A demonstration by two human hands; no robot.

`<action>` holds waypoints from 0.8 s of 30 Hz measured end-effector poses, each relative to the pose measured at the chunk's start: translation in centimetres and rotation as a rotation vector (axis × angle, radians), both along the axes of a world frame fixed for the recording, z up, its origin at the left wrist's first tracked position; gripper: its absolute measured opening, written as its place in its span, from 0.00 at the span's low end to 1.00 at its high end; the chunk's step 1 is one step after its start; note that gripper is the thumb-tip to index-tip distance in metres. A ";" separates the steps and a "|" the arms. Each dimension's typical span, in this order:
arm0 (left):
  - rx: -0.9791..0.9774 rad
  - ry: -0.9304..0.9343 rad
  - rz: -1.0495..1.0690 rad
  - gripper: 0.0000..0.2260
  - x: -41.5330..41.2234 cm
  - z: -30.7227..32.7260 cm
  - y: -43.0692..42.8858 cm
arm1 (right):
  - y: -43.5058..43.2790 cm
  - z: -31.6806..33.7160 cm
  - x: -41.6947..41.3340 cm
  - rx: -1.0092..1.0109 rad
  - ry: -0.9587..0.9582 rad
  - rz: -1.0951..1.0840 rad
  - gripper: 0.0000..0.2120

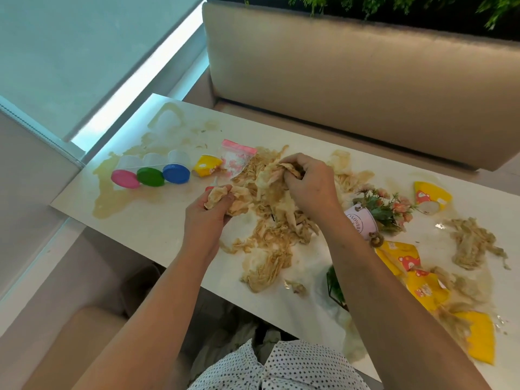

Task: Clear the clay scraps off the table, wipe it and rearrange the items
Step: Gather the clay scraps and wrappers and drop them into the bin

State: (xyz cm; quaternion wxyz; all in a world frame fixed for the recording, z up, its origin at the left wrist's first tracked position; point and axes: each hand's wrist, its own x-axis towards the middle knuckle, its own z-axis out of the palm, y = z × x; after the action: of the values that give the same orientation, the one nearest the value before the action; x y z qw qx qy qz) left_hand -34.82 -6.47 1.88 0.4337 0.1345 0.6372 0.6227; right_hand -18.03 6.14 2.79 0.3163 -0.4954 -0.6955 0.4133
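Beige clay scraps (270,235) lie in a stringy heap across the middle of the white table (146,220). My left hand (208,209) grips a lump of the clay at the heap's left edge. At the heap's far side, my right hand (306,184) has its fingers curled into a strand of clay and pulls at it. More clay (475,243) lies to the right. Brownish smears (112,201) stain the table's left end.
Three tipped tubs with pink (125,179), green (150,176) and blue (176,173) lids lie at the left. A yellow paper cup (206,164) and a pink zip bag (237,157) lie behind the heap. A tipped pink flower pot (361,222) and yellow wrappers (422,282) lie right. A beige bench (351,88) runs behind.
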 end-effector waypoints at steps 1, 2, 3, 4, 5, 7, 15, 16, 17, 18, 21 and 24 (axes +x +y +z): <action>0.005 0.003 0.015 0.09 -0.1 0.2 -0.2 | 0.1 0.3 -0.3 0.003 0.014 0.009 0.10; 0.006 0.008 0.032 0.10 -0.2 0.4 -0.4 | 0.3 0.6 -0.6 0.014 0.025 0.021 0.10; 0.010 0.010 0.050 0.11 -0.4 0.6 -0.7 | 0.3 0.9 -1.0 0.025 0.033 0.033 0.10; 0.016 0.009 0.066 0.11 -0.7 0.9 -1.0 | 0.4 1.1 -1.5 0.034 0.040 0.044 0.10; 0.019 0.011 0.080 0.11 -1.0 1.1 -1.3 | 0.4 1.4 -2.1 0.037 0.049 0.053 0.10; 0.026 0.032 0.104 0.10 -1.9 1.3 -2.1 | 0.3 2.1 -3.4 0.036 0.066 0.072 0.10; 0.082 0.018 0.238 0.11 -7.7 1.8 -6.4 | -1.7 4.1 -11.4 0.049 0.105 0.228 0.11; 0.086 0.017 0.254 0.11 -8.7 1.8 -6.8 | -2.0 4.2 -12.7 0.047 0.111 0.250 0.12; 0.087 0.020 0.268 0.11 -9.9 1.7 -7.3 | -2.4 4.2 -14.2 0.042 0.118 0.270 0.12; 0.085 0.023 0.276 0.11 -11.1 1.5 -7.7 | -2.7 4.1 -15.7 0.038 0.120 0.286 0.13; 0.070 0.027 0.283 0.11 -15.3 0.5 -9.0 | -3.9 3.6 -20.5 0.054 0.087 0.334 0.12; 0.027 0.014 0.301 0.09 -20.5 -0.6 -10.5 | -5.6 2.5 -25.5 0.030 0.066 0.358 0.11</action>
State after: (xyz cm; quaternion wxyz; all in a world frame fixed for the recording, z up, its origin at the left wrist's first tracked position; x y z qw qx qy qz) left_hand -55.36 -16.94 1.26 0.3290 0.0476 0.6448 0.6883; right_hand -43.56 0.53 5.26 0.2679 -0.3450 -0.7679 0.4686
